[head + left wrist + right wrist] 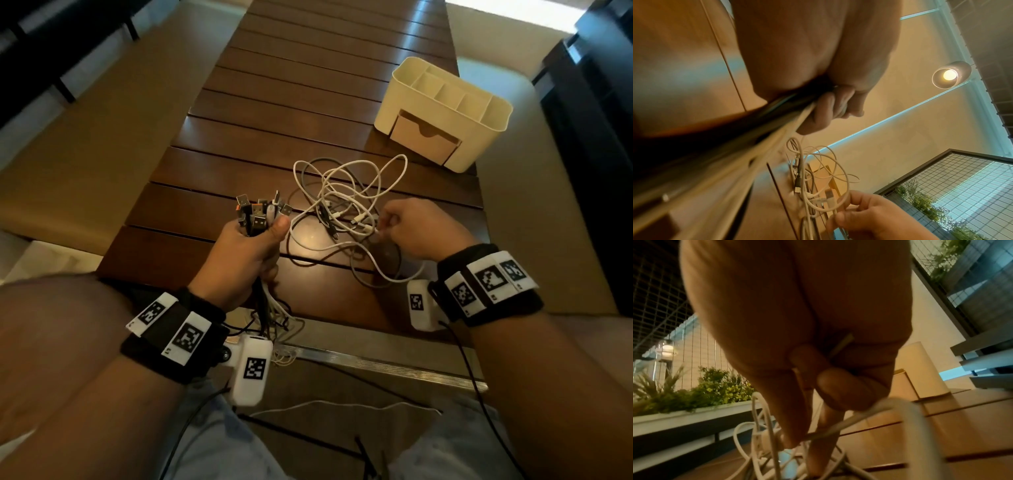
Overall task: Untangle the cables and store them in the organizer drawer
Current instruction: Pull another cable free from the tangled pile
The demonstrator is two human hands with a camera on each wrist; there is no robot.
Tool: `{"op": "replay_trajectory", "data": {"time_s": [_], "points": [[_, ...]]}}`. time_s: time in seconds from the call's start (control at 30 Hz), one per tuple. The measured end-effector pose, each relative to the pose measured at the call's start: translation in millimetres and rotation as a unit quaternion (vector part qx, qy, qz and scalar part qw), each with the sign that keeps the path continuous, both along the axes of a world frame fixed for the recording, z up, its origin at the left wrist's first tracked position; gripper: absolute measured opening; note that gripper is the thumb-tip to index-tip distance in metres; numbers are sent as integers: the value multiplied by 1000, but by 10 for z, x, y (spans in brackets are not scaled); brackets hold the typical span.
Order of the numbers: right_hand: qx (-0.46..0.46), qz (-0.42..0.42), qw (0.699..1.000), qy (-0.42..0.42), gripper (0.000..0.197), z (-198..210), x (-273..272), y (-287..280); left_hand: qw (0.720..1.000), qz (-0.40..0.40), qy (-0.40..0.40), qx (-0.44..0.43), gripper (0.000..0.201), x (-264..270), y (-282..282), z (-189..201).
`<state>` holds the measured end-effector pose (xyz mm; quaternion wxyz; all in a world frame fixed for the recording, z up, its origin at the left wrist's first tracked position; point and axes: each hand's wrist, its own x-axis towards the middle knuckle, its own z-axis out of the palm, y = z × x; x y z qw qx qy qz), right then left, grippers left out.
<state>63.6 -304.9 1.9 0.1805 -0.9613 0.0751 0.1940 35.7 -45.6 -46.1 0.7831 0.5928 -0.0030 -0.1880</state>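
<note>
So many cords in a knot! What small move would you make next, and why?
Probably lift the white cable end pinched by the right hand up and out of the tangle. The left hand already grips a bundle of plugs, loops are still knotted on the table, and the organizer's drawer looks closed.

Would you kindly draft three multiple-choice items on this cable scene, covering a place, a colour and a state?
1. Where is the organizer?
A. far right of the table
B. on the lap
C. near left corner

2. What colour is it?
A. black
B. cream
C. red

3. How is its drawer?
A. removed
B. fully open
C. closed

Key: 1 A, it stands beyond the loose cables that the right hand pinches; 2 B, pale cream walls; 3 C, front nearly flush, while the left hand grips the plug bundle.
</note>
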Motion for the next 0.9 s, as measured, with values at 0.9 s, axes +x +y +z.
{"op": "replay_trajectory", "data": {"time_s": [0.9], "points": [[324,17,930,-175,7,190,-246,762,995,77,-2,-63,23,-14,-100,9]]}}
